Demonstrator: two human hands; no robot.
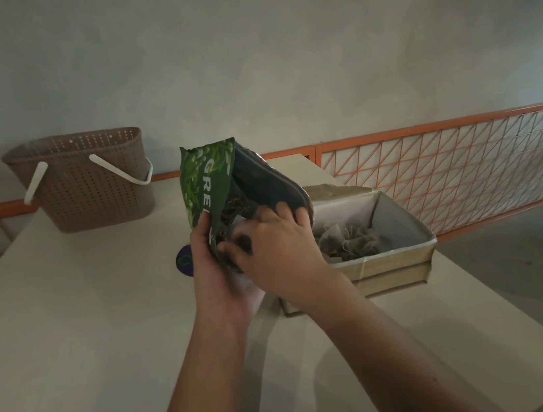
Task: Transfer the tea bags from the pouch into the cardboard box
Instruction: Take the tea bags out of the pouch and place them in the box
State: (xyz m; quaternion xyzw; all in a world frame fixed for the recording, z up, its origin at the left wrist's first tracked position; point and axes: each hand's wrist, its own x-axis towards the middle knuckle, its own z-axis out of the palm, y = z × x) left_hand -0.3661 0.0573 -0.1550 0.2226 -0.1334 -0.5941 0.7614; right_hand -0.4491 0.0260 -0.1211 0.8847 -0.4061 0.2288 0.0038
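A green tea pouch (208,179) with white lettering is held up over the table, its mouth spread wide and its dark inside showing. My left hand (215,275) grips the pouch's near side from below. My right hand (276,243) reaches into the open mouth, its fingers curled around the far edge and over the dark tea bags (234,207) inside. Just right of the hands stands the open cardboard box (404,257), with several tea bags (350,240) heaped at its bottom.
A brown perforated basket (84,185) with white handles stands at the back left of the pale table (73,335). A small round purple object (184,260) lies behind my left hand. An orange wire railing (447,165) runs behind the table's right side.
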